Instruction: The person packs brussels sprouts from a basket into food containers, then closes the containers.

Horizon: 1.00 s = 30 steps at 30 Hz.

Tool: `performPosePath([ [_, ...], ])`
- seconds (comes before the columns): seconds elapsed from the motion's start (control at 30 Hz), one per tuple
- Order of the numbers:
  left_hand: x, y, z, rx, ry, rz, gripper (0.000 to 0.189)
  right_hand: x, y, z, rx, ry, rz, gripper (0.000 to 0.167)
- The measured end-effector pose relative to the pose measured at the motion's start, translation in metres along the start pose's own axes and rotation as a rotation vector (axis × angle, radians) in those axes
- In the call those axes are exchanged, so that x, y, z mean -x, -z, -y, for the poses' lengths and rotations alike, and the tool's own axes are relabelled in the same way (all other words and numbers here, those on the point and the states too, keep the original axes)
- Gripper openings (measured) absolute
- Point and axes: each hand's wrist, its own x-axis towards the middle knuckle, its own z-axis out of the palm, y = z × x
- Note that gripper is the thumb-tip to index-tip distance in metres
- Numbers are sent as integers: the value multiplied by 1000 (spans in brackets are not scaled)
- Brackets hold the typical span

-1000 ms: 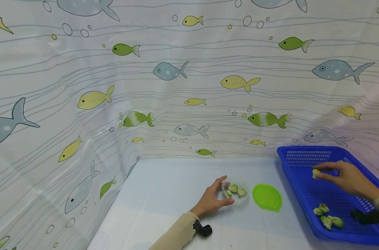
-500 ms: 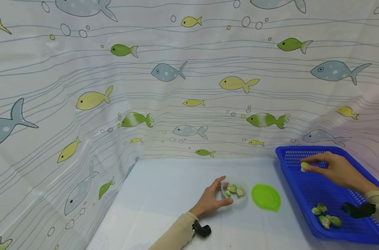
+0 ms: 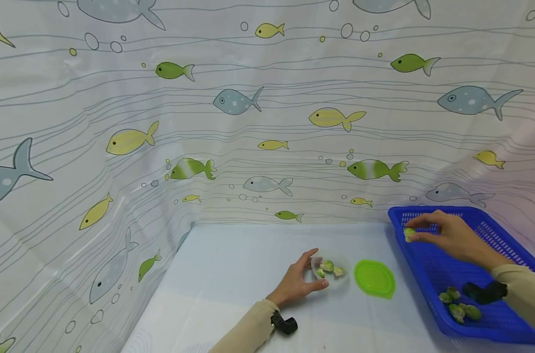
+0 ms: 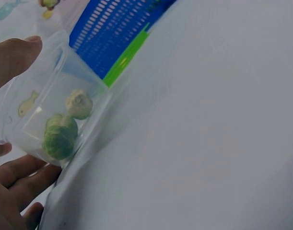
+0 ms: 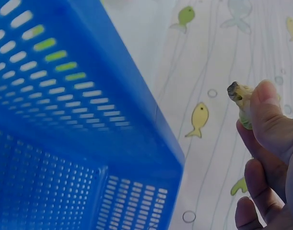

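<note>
My left hand (image 3: 293, 283) grips a clear round plastic container (image 3: 340, 284) on the table, with thumb and fingers on either side of it. Inside lie a few Brussels sprouts (image 4: 60, 136), seen through the wall in the left wrist view. Over the far left rim of a blue plastic basket (image 3: 419, 274), my right hand (image 3: 454, 238) pinches one Brussels sprout (image 5: 243, 103) between thumb and fingers. Its brownish cut end points outward in the right wrist view. Several more sprouts (image 3: 461, 306) sit on the basket's floor near its front left corner.
Between container and basket, a bright green lid (image 3: 375, 278) with a small tab lies flat on the white-covered table (image 3: 232, 264). A fish-printed sheet (image 3: 232, 142) hangs behind and on the left side. The basket's raised perforated walls stand at the right.
My right hand has carried the pinched sprout leftward, from above the inside of the basket to its left rim. The left hand stays on the container.
</note>
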Motion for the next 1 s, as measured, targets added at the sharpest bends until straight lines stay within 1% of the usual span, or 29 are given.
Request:
performPosePath([
  [0.2, 1, 0, 0, 8, 11, 7, 90, -3, -13, 8, -18, 7, 4, 27],
  [0.47, 2, -1, 0, 18, 16, 11, 90, -10, -25, 20, -47, -1, 8, 23],
  [0.57, 3, 0, 0, 14, 17, 9, 90, -13, -31, 24, -75, -7, 17, 22],
  [0.7, 2, 1, 0, 6, 14, 6, 90, -17, -40, 29, -122, 4, 33, 20],
  [0.87, 1, 1, -2, 12, 16, 6, 91, -21, -52, 33, -148, 26, 33, 21],
  [1.0, 0, 1, -2, 10, 15, 10, 91, -23, -57, 35, -161, 24, 52, 21],
])
